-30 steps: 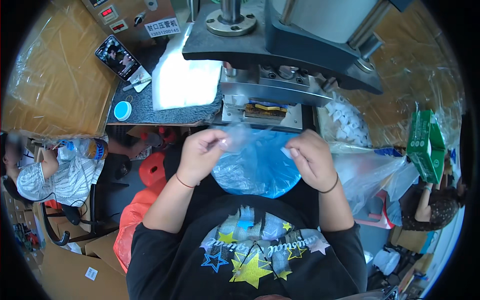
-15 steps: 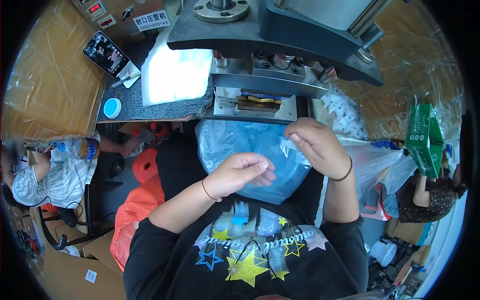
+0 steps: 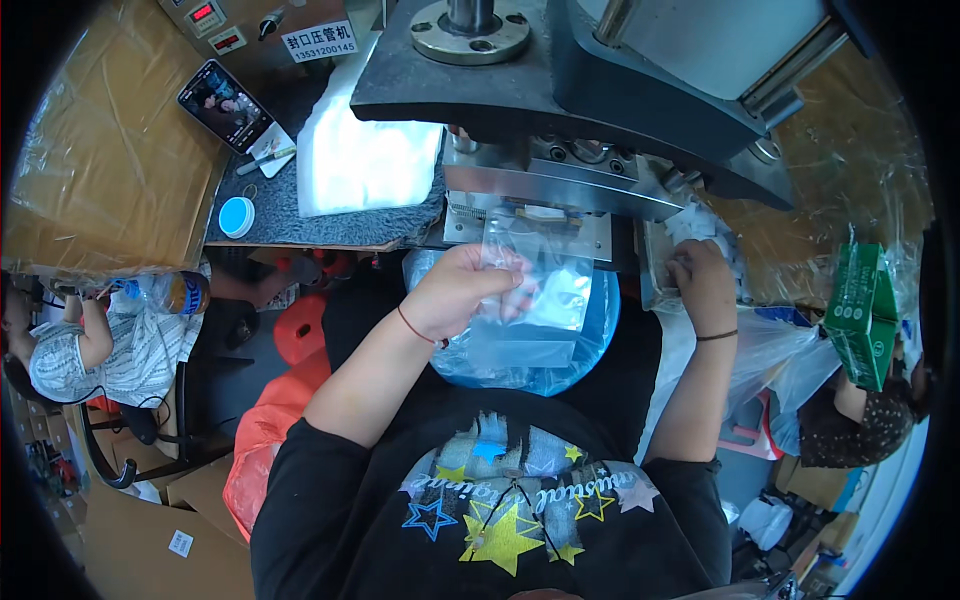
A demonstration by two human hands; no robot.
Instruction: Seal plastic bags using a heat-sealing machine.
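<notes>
Pinched in my left hand is a clear plastic bag, held up flat in front of the press. My right hand is at the near edge of a pile of small white plastic pieces, right of the press, its fingers curled together; whatever they hold is hidden. On my lap, below the bag, a blue basin has more clear plastic bags in it. Behind the held bag is the press's metal bed, partly seen through the film.
A heavy press head overhangs the work area. At left on the grey mat are a white stack of sheets, a propped phone and a blue-lidded jar. A green box is at right. Other people sit on both sides.
My left hand has raised a clear bag toward the press. The right hand has let go of the bag it held and moved right to the white pieces. The view has shifted slightly.
</notes>
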